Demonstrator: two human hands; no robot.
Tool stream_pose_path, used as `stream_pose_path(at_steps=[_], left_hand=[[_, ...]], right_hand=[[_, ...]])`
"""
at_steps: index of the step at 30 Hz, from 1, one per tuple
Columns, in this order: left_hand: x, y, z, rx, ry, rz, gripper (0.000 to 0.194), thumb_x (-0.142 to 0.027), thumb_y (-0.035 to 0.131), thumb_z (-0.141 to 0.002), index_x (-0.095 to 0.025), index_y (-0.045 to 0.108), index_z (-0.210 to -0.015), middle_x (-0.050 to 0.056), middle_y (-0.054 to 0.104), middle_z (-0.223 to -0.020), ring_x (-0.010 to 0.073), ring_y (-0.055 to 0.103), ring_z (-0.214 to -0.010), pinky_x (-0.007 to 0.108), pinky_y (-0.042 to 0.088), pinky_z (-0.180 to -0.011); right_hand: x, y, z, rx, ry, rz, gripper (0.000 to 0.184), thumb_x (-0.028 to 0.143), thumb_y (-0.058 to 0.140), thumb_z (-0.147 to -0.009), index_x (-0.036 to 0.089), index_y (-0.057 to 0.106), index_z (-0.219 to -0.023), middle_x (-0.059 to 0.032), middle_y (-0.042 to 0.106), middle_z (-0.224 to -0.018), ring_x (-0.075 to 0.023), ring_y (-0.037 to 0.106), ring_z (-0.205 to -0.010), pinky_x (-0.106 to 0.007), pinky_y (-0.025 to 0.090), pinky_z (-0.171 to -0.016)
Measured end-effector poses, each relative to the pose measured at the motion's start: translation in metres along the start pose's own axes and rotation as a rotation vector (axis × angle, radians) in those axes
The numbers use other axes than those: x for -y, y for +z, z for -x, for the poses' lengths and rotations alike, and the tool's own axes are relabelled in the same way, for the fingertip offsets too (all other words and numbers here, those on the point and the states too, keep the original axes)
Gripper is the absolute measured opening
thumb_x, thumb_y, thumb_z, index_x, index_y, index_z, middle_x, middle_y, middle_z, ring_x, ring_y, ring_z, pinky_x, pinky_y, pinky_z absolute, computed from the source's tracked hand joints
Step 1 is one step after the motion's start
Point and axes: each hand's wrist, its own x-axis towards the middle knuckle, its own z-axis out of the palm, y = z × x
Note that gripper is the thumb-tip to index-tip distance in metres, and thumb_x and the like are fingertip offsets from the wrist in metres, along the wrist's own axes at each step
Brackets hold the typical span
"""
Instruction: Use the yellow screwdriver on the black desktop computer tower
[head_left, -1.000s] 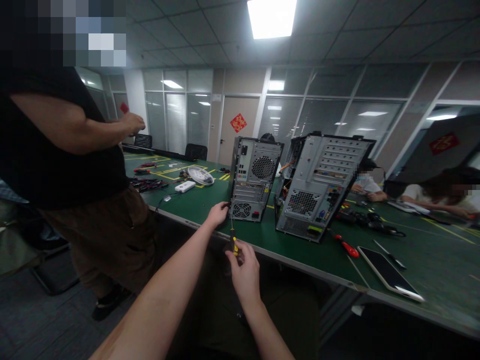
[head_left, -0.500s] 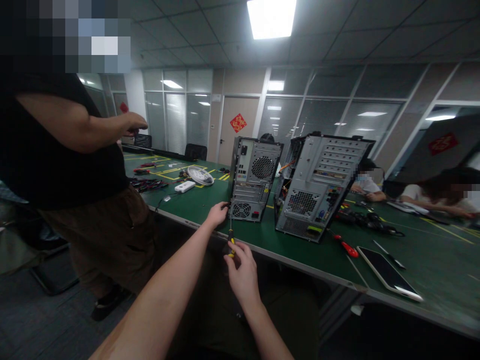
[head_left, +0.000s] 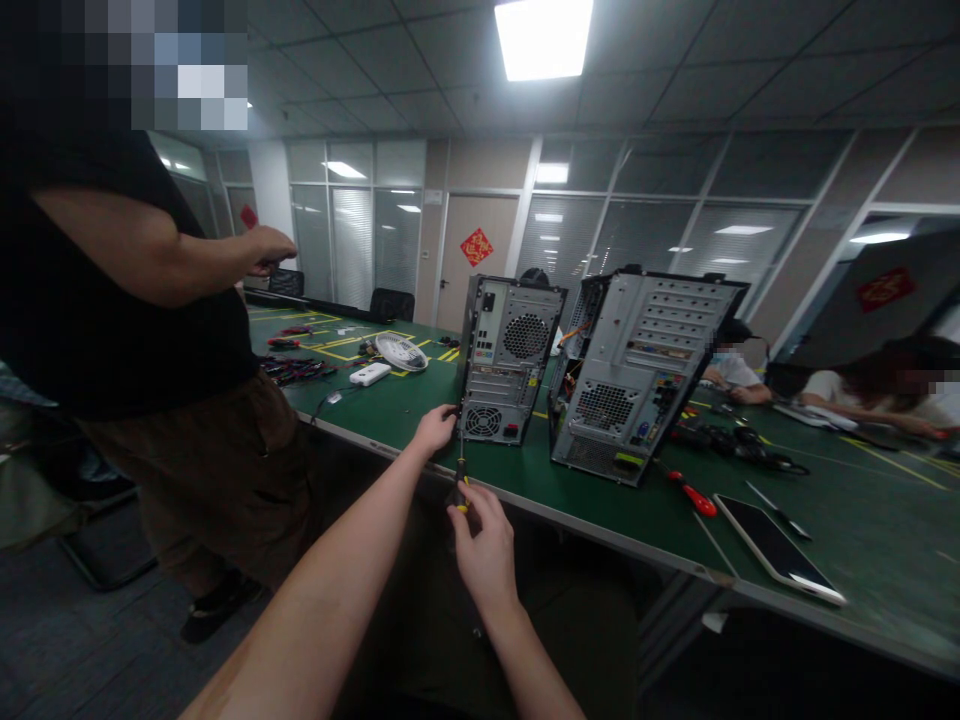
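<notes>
My right hand (head_left: 484,540) has its fingers closed round the black and yellow handle of a screwdriver (head_left: 462,470). The thin shaft points up and away, its tip at the lower left corner of the narrower computer case (head_left: 514,385). This case stands upright near the table edge, its back panel with fan grilles and ports facing me. Beside the tip, my left hand (head_left: 435,430) has its fingers drawn together against the case's lower left edge. What lies between those fingertips is too small to make out.
A larger computer case (head_left: 637,380) stands to the right on the green table (head_left: 885,540). Nearby lie a red-handled screwdriver (head_left: 694,495), a phone (head_left: 780,550), a slim tool (head_left: 780,510) and black cables (head_left: 739,440). A person (head_left: 150,300) stands close at left; others sit at right.
The yellow marks on the screwdriver's handle show differently, so it has turned slightly in my right hand. My left hand and both cases stay in place.
</notes>
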Motion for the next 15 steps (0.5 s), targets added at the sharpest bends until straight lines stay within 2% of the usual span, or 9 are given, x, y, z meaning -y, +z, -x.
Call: stream_pose_path(at_steps=[5,10,12,15], left_hand=[[-0.002,-0.001,0.002,-0.008,0.004,-0.002,0.034,-0.022,0.052,-0.090,-0.018,0.068,-0.120,0.008,0.068,-0.125,0.0217,0.062,-0.117,0.031,0.044,-0.104],[-0.003,0.000,0.002,-0.002,0.002,0.003,0.034,-0.021,0.052,-0.091,-0.017,0.068,-0.121,0.008,0.068,-0.125,0.0213,0.063,-0.116,0.030,0.044,-0.103],[-0.005,-0.001,0.003,0.004,-0.003,-0.003,0.035,-0.021,0.052,-0.091,-0.017,0.068,-0.121,0.008,0.068,-0.125,0.0207,0.063,-0.116,0.029,0.044,-0.103],[-0.007,-0.002,0.003,0.011,-0.006,-0.015,0.035,-0.021,0.052,-0.091,-0.016,0.068,-0.122,0.009,0.068,-0.126,0.0208,0.062,-0.117,0.028,0.044,-0.103]], right_hand=[[0.000,0.004,-0.002,0.002,0.034,-0.027,0.035,0.022,0.061,-0.086,0.021,0.067,-0.120,-0.0092,0.066,-0.116,-0.0208,0.066,-0.098,-0.031,0.057,-0.082],[0.006,0.006,-0.008,-0.013,0.043,0.068,0.034,0.025,0.063,-0.085,0.017,0.066,-0.118,-0.0088,0.068,-0.105,-0.0172,0.066,-0.080,-0.027,0.055,-0.075],[0.008,0.005,-0.010,0.012,0.022,0.121,0.034,0.027,0.059,-0.088,0.017,0.064,-0.120,-0.0083,0.068,-0.103,-0.0167,0.066,-0.078,-0.026,0.054,-0.072],[0.010,0.002,-0.014,0.043,0.010,0.270,0.032,0.028,0.053,-0.092,0.018,0.059,-0.122,-0.0089,0.067,-0.106,-0.0190,0.067,-0.087,-0.027,0.051,-0.077]])
